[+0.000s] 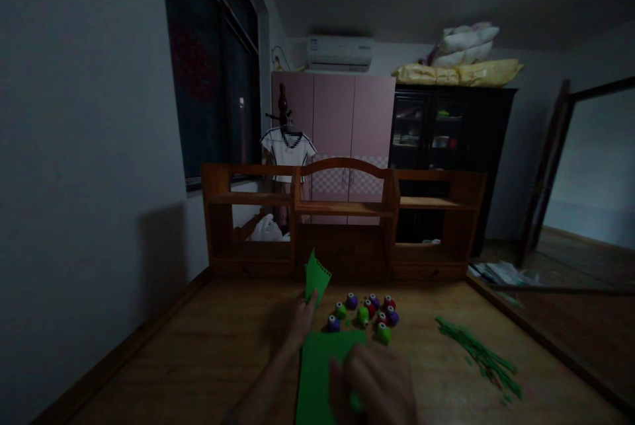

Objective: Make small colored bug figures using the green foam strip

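My left hand (pixel 301 316) is closed on a piece of green paper (pixel 316 277), raised upright, with a row of small notches along its top edge. In front of me on the wooden desk lies a larger green sheet (pixel 317 369). Over its right side is my right hand (pixel 374 379), blurred, with its fingers curled in; a bit of green shows under them, and I cannot make out what they hold. Just beyond the sheet sits a cluster of several small red, purple and green pieces (pixel 363 315) with white ring-like ends.
A heap of thin green strips (pixel 479 352) lies on the right of the desk (pixel 198 339), with small green scraps around it. A wooden shelf unit (pixel 342 210) stands along the desk's back edge. The wall (pixel 99 180) closes off the left side. The room is dim.
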{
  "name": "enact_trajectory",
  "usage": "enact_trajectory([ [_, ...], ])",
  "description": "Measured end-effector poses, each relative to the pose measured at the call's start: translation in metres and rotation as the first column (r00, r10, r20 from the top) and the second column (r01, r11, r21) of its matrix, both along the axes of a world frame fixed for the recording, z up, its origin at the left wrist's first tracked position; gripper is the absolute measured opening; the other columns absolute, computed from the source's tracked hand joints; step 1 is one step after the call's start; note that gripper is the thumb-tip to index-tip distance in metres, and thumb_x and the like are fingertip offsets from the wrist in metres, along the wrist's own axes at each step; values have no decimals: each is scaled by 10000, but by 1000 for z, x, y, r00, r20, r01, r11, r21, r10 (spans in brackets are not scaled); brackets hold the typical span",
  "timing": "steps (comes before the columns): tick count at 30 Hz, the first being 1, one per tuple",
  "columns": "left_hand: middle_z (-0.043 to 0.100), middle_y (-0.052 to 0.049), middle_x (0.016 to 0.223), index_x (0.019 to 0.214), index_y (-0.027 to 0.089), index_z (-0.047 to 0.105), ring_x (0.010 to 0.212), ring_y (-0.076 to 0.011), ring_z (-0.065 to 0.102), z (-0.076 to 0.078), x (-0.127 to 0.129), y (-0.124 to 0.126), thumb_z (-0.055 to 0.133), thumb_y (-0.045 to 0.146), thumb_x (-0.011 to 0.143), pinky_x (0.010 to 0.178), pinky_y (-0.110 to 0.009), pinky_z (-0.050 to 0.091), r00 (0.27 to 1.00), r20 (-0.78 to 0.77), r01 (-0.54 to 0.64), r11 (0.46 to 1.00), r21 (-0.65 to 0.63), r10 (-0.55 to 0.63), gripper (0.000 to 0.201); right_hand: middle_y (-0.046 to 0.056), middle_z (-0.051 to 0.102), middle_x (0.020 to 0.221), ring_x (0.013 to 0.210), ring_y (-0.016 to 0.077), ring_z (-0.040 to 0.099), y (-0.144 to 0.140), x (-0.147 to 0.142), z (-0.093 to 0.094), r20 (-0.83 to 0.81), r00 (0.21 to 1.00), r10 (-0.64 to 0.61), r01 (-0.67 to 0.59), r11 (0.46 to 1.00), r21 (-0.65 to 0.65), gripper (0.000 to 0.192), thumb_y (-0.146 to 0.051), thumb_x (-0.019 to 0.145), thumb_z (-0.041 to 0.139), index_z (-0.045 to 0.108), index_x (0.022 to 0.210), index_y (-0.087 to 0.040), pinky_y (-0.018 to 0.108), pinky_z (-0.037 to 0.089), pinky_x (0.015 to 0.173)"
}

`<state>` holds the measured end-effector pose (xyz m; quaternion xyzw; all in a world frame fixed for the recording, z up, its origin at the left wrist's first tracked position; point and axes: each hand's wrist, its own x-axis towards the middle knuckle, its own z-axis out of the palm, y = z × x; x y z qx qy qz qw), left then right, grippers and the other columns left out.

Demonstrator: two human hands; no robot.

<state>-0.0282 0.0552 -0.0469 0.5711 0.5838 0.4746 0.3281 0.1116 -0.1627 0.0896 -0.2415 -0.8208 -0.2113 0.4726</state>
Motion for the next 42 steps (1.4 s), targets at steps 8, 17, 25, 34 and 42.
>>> enact_trajectory([
  [8, 438, 5, 463, 550, 208, 440, 453, -163, 460, -4, 0, 3, 388, 774, 691, 464, -265, 313, 999, 55, 0, 1000, -21, 1, 585, 31, 580, 635, 512, 102, 512, 171, 136, -46, -104, 798, -594, 567, 798, -205, 339, -284, 957, 369, 535, 687, -164, 240, 262, 516],
  [17, 394, 14, 430, 506, 208, 401, 422, -141, 421, 19, 7, -19, 378, 838, 640, 449, -260, 305, 995, 92, -24, 995, -96, 33, 644, 28, 577, 595, 529, 143, 528, 176, 158, -98, -135, 738, -661, 489, 662, -568, 404, -477, 937, 356, 476, 668, -200, 247, 279, 536],
  [25, 391, 23, 443, 531, 206, 400, 415, -132, 437, 20, 7, -22, 389, 773, 716, 434, -237, 307, 995, 103, 24, 995, -93, -14, 597, 45, 640, 679, 600, 186, 593, 176, 165, -94, 77, 726, -683, 551, 510, -660, 273, -431, 905, 408, 546, 847, -203, 254, 292, 544],
  [34, 421, 12, 423, 521, 201, 425, 405, -136, 441, 17, 7, -22, 374, 744, 757, 443, -246, 304, 999, 48, 29, 996, -83, -25, 594, 52, 648, 713, 626, 186, 587, 172, 154, -99, 191, 680, -708, 609, 401, -684, 205, -370, 886, 454, 558, 949, -206, 251, 263, 536],
  [42, 426, 8, 416, 494, 201, 408, 391, -139, 454, 20, 7, -26, 376, 711, 780, 433, -248, 303, 999, 24, 47, 996, -75, -46, 586, 50, 642, 762, 678, 172, 579, 176, 152, -112, 199, 718, -667, 573, 404, -713, 194, -362, 892, 456, 553, 948, -203, 241, 264, 544],
])
